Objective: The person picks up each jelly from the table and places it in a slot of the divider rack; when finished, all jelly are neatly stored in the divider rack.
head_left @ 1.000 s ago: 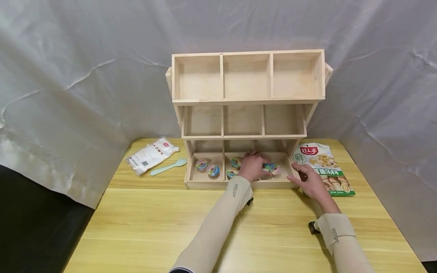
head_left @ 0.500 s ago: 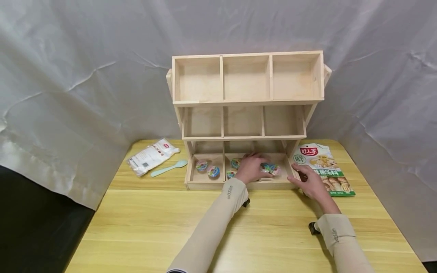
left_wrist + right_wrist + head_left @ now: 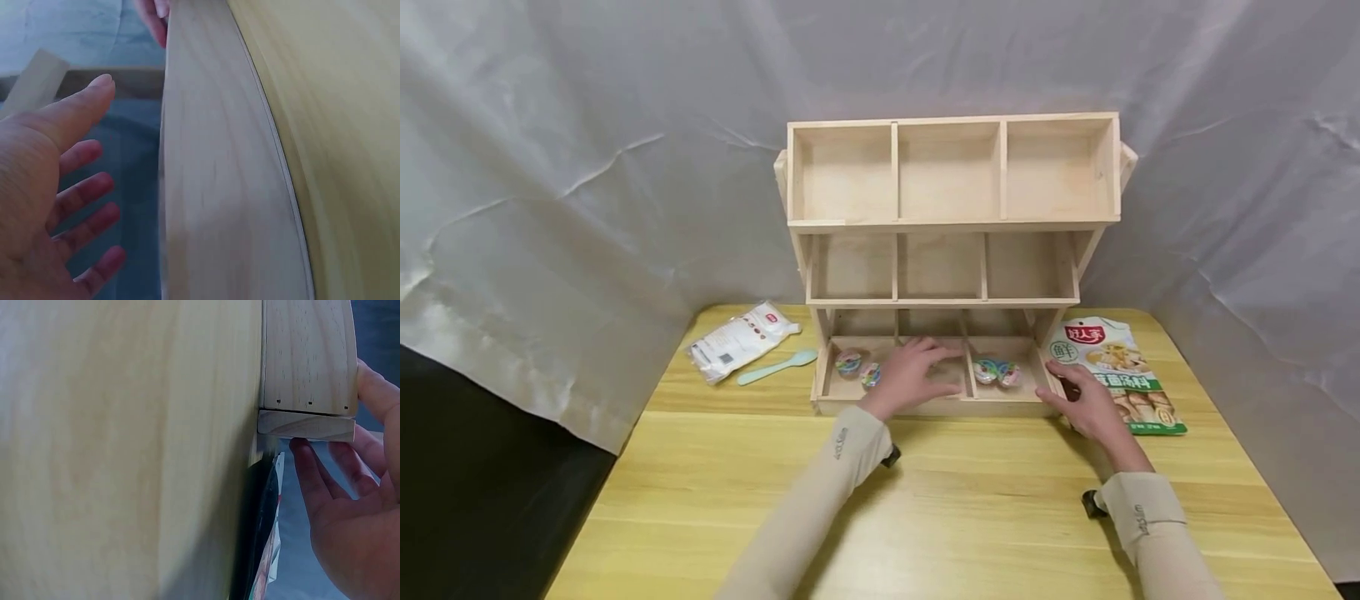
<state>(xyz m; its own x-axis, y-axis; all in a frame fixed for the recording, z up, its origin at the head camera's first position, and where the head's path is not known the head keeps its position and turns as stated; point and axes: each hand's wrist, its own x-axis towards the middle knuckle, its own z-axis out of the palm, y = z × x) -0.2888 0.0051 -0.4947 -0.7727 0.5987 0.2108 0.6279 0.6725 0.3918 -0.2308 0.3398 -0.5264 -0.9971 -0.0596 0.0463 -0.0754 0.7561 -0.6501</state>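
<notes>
A three-tier wooden storage box [image 3: 953, 222] stands on the table, each tier split into three compartments. My left hand [image 3: 910, 375], fingers spread, hovers at the bottom tier's middle compartment; the left wrist view shows nothing between its thumb and fingers. Two jelly cups [image 3: 997, 372] with colourful lids lie side by side in the bottom right compartment. Another jelly cup [image 3: 848, 362] sits in the bottom left one, and a second beside it is partly covered by my hand. My right hand [image 3: 1086, 404] holds the box's lower right corner, thumb at the front rim [image 3: 355, 394], fingers against the side.
Right of the box lies a printed food pouch [image 3: 1138, 383], partly behind my right hand. A white plastic packet [image 3: 741, 342] and a pale green spoon [image 3: 777, 367] lie to the left. Grey cloth [image 3: 587, 192] hangs behind the table [image 3: 1000, 508].
My left hand has moved left, away from the two cups in the right compartment, and its fingers have spread. It now covers the middle compartment's cups. My right hand has stayed at the corner.
</notes>
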